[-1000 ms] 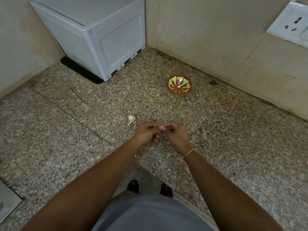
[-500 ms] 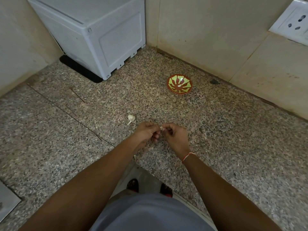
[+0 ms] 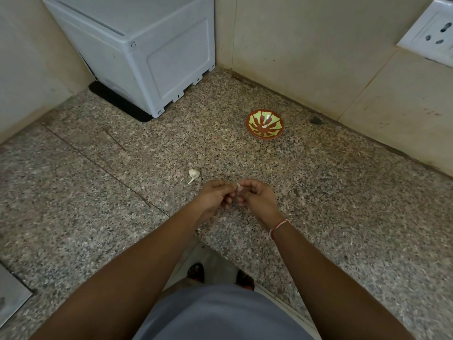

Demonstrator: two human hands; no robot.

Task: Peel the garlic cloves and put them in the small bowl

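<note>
Over the speckled granite counter (image 3: 343, 204), my left hand (image 3: 215, 196) and my right hand (image 3: 256, 198) meet fingertip to fingertip. Both pinch one small pale garlic clove (image 3: 238, 186); only a sliver of it shows between the fingers. A garlic bulb (image 3: 193, 174) with a short stem lies on the counter just left of my left hand. The small red bowl (image 3: 251, 119) with a green leaf pattern stands farther back and to the right, with a pale piece inside it.
A white box-shaped appliance (image 3: 147, 52) fills the back left corner on a black mat. Tiled walls close the back and right, with a wall socket (image 3: 431, 33) at the upper right. A small dark stone (image 3: 315, 120) lies by the wall. The counter's front edge runs under my forearms.
Both hands stay together on the clove, with only small finger movements. The view has shifted slightly.
</note>
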